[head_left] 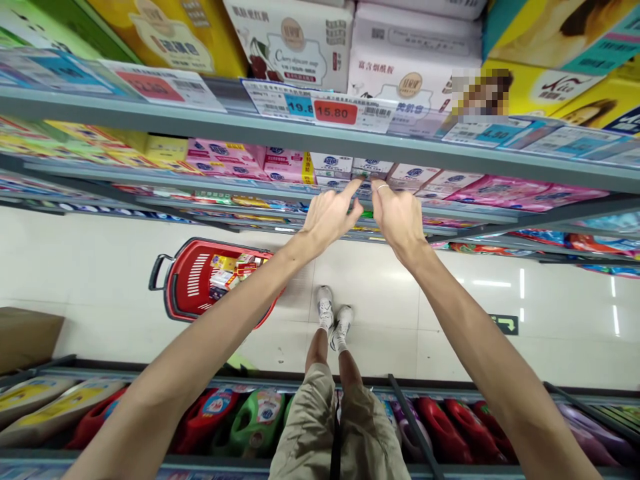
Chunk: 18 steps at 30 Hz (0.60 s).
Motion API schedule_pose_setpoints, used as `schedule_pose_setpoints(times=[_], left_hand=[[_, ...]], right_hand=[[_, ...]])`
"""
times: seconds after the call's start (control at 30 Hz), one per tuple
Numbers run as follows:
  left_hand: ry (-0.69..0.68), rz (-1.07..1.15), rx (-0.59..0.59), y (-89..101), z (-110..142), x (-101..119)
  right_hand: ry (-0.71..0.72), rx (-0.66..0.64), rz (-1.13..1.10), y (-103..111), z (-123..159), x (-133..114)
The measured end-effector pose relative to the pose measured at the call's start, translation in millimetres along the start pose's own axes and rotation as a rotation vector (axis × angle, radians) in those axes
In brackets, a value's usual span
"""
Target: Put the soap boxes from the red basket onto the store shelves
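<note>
My left hand (327, 215) reaches up to a low shelf, its index finger stretched out and its thumb apart. Beside it, my right hand (400, 210), with a ring on one finger, also points a finger at the shelf. Both fingertips are at the lower front of a white soap box (373, 165) with a blue logo; neither hand is wrapped around it. Whether the fingertips press on the box or only rest there is unclear. Pink soap boxes (285, 165) stand to its left, and white-and-pink packs (414, 173) to its right.
An upper shelf edge (280, 127) with price tags runs above my hands. On the floor at left stands a red shopping basket (175, 280) holding several small boxes. Detergent bottles (260, 417) line the shelf behind my legs. A cardboard box (27, 337) is at far left.
</note>
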State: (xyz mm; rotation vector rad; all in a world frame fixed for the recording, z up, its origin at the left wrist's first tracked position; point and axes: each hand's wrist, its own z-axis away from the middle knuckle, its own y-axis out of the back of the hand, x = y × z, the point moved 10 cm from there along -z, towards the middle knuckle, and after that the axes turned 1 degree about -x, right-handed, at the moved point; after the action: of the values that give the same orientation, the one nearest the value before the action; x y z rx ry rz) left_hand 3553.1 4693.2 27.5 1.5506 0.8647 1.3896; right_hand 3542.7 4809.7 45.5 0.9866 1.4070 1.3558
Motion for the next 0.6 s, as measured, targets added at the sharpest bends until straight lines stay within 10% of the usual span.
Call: schedule_pose_setpoints(times=[0.6], left_hand=[[-0.055, -0.124, -0.050, -5.8, 5.6, -3.3]], right_hand=[[0.024, 0.073, -0.045, -16.5, 7.2, 0.2]])
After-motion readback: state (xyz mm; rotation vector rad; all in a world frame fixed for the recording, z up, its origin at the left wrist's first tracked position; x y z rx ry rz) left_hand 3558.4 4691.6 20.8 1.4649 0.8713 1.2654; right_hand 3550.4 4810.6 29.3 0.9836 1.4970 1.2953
